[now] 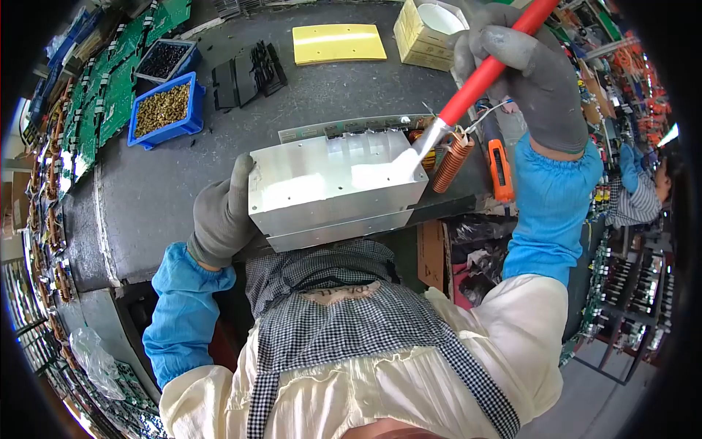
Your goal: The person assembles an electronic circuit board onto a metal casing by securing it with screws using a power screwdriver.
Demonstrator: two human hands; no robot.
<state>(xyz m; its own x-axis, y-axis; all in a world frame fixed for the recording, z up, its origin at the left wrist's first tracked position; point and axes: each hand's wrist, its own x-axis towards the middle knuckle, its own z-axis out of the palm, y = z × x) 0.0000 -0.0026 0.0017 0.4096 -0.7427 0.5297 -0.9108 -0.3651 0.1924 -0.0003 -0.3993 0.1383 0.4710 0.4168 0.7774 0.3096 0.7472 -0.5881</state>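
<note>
My left hand [219, 216], in a grey glove, grips the left end of a silver metal heat sink block [303, 164], its thumb up along the top edge. The block sits at the bench's near edge, its smooth top face dotted with small holes. My right hand [540, 80], also gloved, is closed around the red handle of a brush [468, 91]. The brush slants down to the left, its pale tip touching the block's top near the right end. White smears show on that face. Behind the block are a circuit board [314, 130] and a copper coil [452, 162].
At the far left stand a blue bin of brass-coloured small parts [164, 108] and a bin of black ones [164, 58]. Black plates [235, 79], a yellow plate [339, 44] and a box with a white container [424, 35] lie farther back. An orange-and-black tool [501, 172] lies right.
</note>
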